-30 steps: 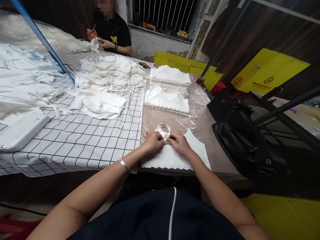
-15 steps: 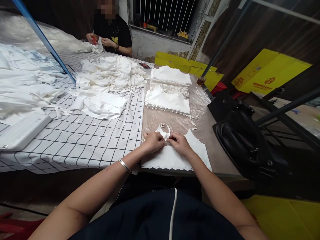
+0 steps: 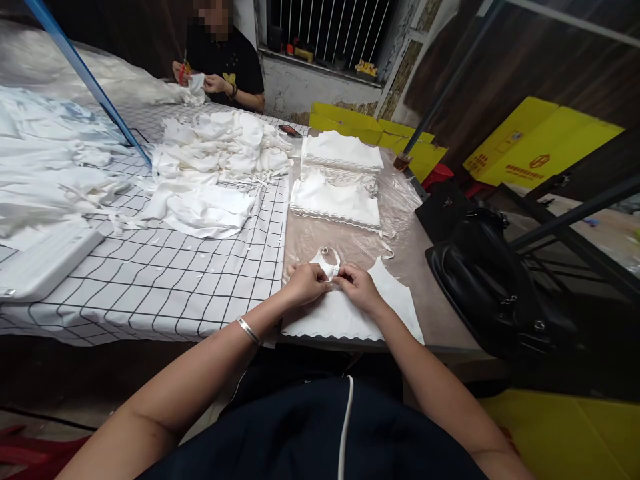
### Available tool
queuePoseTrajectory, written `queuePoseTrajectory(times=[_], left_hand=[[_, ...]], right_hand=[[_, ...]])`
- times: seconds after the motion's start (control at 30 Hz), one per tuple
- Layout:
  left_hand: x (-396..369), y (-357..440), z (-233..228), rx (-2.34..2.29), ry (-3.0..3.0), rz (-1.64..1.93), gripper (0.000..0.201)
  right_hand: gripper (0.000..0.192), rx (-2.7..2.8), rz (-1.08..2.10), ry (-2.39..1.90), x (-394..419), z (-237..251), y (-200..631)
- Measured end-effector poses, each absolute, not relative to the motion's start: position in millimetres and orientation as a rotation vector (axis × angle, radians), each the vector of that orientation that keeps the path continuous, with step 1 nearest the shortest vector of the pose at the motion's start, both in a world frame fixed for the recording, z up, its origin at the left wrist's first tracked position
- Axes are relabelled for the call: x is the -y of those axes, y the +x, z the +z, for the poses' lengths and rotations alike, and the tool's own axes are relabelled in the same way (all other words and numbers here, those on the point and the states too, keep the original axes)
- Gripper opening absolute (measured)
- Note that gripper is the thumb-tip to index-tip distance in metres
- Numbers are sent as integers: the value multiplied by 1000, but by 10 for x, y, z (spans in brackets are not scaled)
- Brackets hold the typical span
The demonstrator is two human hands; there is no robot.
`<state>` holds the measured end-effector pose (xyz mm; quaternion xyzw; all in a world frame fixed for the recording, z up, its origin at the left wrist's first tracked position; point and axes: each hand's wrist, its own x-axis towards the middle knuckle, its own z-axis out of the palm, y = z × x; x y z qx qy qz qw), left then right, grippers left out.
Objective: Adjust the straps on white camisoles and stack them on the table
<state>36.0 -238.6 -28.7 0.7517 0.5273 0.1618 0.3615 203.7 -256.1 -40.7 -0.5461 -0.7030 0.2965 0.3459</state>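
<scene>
A white camisole (image 3: 345, 320) with a scalloped hem lies flat at the table's front edge. My left hand (image 3: 306, 283) and my right hand (image 3: 358, 285) meet over its upper part, fingertips pinched close together. Between them they grip the thin shoulder strap (image 3: 336, 259), which rises in a small loop beyond the fingers. The exact spot under the fingertips is partly hidden. A second strap (image 3: 386, 250) trails up from the right side of the garment. Just beyond lie two stacks of folded white camisoles, a nearer stack (image 3: 335, 203) and a farther stack (image 3: 343, 152).
Loose white garments (image 3: 220, 150) are heaped on the checkered cloth (image 3: 225, 273) to the left, near a white box-like object (image 3: 50, 267). A black handbag (image 3: 495, 287) sits at the right edge. Across the table a person (image 3: 225, 70) holds red-handled scissors and white fabric. Blue poles rise from the table.
My hands and the camisole stay almost exactly in place. Across the table, the other person's hands and the white fabric in them have shifted slightly.
</scene>
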Motion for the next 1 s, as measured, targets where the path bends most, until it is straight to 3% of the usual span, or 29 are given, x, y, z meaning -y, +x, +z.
queuePoseTrajectory(times=[0.4,0.5,0.6,0.73,0.83,1.0], left_hand=[[2360,394,-306,-1401,1978,358,19],[2483,356,-311,-1453,2160,413,11],[2760,251,-392,-1384,2526,568,35],[3119,85,-629,-945,2843,424,56],[3224,14,-751,-908,2870,330,70],[3222,4,-762,-905,2868,293,75]], right_hand=[[16,1695,740,-1414,2560,-500,1910],[19,1549,888,-1427,2574,-491,1859],[18,1257,1224,-1379,2490,-376,1871],[11,898,1589,-1306,2104,-90,1880],[15,825,1617,-1351,1677,137,1816],[21,886,1582,-1480,1135,324,1621]])
